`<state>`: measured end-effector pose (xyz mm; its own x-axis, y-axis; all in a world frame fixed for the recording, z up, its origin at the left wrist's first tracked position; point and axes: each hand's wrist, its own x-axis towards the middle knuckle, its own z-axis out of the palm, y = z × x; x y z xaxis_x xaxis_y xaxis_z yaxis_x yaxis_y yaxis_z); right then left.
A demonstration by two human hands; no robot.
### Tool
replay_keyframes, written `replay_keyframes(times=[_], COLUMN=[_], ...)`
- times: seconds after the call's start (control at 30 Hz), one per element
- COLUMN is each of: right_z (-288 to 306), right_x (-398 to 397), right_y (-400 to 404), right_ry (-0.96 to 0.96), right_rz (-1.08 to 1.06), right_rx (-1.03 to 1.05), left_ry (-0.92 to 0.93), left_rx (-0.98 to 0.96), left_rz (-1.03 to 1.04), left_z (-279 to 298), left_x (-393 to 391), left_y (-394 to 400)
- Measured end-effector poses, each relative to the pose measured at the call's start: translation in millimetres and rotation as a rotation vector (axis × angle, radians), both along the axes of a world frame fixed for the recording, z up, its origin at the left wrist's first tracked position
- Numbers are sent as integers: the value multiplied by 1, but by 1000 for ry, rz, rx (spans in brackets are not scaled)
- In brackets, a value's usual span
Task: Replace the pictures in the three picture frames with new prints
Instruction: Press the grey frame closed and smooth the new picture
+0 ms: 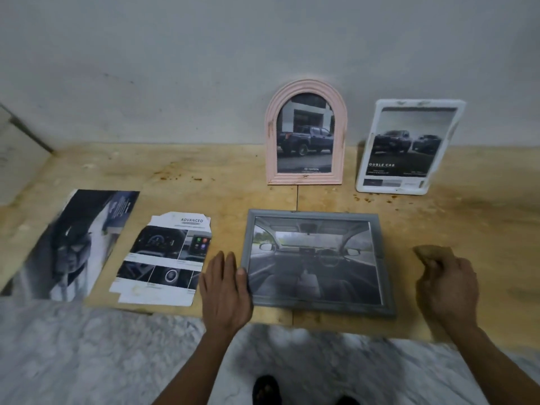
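Steadying the grey frame (317, 263) lying flat near the board's (473, 229) front edge.
Your left hand (223, 287) rests open, thumb touching the frame's left rail; your right hand (445, 280) hovers loosely curled, holding nothing. Lifting by one rail could, likely, tip the glass out or slide it off the front edge.

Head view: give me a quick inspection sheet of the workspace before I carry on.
Surface: stained wooden board.
Job's things: grey frame flat; pink arched frame and white frame upright against the wall; cut print and large print lying loose.
Clutter: crumbs near the upright frames.
Grips: left hand flat, thumb on the grey frame's edge; right hand loosely curled, holding nothing.
Cables: nothing seen.
Surroundings: grey wall, pale floor.
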<state>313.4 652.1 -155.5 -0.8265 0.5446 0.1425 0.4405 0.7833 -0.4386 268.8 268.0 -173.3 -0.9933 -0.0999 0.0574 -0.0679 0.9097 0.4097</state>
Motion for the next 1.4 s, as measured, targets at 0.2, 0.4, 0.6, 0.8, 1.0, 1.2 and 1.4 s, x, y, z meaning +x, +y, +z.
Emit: replay_keyframes(times=[0.2, 0.4, 0.6, 0.8, 1.0, 1.2, 1.4], right_z=[38, 23, -4, -28, -32, -28, -19], right_x=[-36, -76, -103, -117, -138, -158, -181], right_y=[-96, -227, -268, -267, -265, -264, -267], right_ry=[307, 268, 160, 8, 14, 138, 171], right_rz=[350, 707, 919, 961, 906, 842, 854], right_rx=[-121, -201, -100, 26, 112, 278, 510], left_ry=[-61, -56, -104, -118, -106, -87, -80], left_rx=[-30, -98, -151, -201, -189, -179, -159], left_rz=[17, -5, -22, -25, -4, 2, -2], left_z=[-2, -8, -16, -14, -18, -20, -18], left_x=[0, 2, -1, 0, -1, 0, 0], left_y=[-3, -2, -3, -3, -3, -3, -3])
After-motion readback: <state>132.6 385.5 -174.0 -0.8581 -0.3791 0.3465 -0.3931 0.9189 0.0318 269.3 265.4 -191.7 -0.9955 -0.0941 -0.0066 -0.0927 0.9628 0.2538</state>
